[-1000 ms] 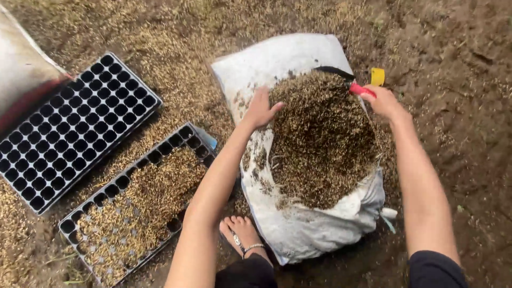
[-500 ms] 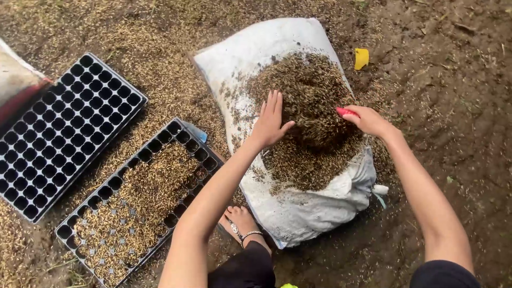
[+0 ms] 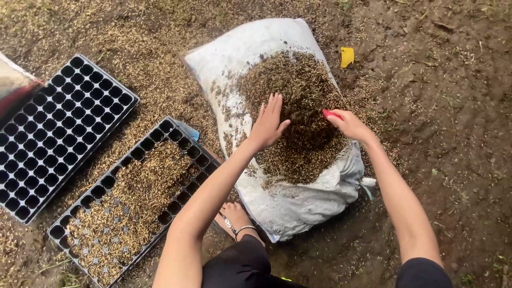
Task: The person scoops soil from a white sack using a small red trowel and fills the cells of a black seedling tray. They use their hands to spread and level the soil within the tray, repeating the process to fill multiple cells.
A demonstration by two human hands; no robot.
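Note:
A white sack (image 3: 250, 50) lies open on the ground, heaped with brown husk-like material (image 3: 298, 101). My left hand (image 3: 268, 124) rests flat on the pile, fingers spread. My right hand (image 3: 349, 125) grips a red-handled tool (image 3: 332, 113) whose working end is buried in the pile. A black seedling tray (image 3: 130, 197) partly filled with husks lies to the left, near my bare foot (image 3: 232, 216).
An unfilled black cell tray (image 3: 56, 133) lies at far left beside a grey sack (image 3: 13, 80). A small yellow object (image 3: 347, 56) sits on the dirt behind the white sack. Husks cover the ground on the left; bare soil on the right.
My right hand drew the red-handled tool from the sack's far edge toward me, into the pile. My left hand slid nearer along the heap. The view shifted slightly.

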